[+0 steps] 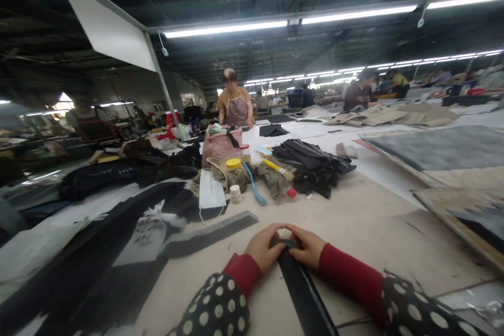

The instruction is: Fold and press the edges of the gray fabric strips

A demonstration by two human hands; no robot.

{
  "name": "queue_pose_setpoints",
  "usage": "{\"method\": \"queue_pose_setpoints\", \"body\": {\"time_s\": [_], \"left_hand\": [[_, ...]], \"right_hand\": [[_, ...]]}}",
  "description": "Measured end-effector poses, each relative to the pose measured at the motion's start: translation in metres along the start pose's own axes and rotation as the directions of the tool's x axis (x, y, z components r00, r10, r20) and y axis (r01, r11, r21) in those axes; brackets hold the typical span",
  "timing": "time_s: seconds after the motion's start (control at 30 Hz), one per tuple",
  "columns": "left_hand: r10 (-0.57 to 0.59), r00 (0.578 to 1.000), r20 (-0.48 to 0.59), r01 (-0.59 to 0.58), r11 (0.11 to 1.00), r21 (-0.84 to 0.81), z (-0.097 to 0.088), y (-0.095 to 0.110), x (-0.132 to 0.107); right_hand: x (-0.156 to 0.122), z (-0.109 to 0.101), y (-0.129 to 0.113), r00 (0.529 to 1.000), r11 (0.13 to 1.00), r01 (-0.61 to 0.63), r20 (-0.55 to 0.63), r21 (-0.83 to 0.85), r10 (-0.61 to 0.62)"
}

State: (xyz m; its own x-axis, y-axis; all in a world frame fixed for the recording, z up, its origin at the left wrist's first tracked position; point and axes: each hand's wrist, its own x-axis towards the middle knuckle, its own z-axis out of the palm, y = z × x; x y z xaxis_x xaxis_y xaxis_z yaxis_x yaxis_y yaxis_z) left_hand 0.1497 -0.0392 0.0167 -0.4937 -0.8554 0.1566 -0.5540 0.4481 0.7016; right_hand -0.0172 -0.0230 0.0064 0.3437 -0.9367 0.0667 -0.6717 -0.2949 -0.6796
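Note:
A long black strip of material lies on the beige worktable and runs toward me. My left hand and my right hand are closed side by side on its far end, thumbs and fingers pinching and pressing it down. Both wrists wear red cuffs under black sleeves with white dots.
Beyond my hands stand a yellow-lidded jar, a small white bottle, a face mask, a blue-handled tool, a pink bag and a heap of black pieces. Dark fabric covers the left side. A person in an apron works at the far end.

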Motion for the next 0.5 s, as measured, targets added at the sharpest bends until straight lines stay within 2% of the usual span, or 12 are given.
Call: {"method": "queue_pose_setpoints", "body": {"time_s": [0.1, 0.27, 0.5], "left_hand": [[-0.051, 0.998, -0.024, 0.053, 0.995, 0.084, -0.005, -0.005, 0.004], [0.024, 0.999, 0.036, -0.029, 0.99, 0.137, -0.012, -0.01, 0.008], [0.05, 0.999, 0.014, -0.052, 0.984, 0.169, -0.009, -0.009, 0.009]], "right_hand": [[0.003, 0.003, 0.003, 0.999, 1.0, 0.029, -0.038, -0.012, -0.03], [0.002, -0.003, 0.012, 0.993, 0.993, 0.101, -0.048, -0.067, -0.104], [0.006, -0.003, 0.013, 0.984, 0.983, 0.153, -0.074, -0.098, -0.161]]}}
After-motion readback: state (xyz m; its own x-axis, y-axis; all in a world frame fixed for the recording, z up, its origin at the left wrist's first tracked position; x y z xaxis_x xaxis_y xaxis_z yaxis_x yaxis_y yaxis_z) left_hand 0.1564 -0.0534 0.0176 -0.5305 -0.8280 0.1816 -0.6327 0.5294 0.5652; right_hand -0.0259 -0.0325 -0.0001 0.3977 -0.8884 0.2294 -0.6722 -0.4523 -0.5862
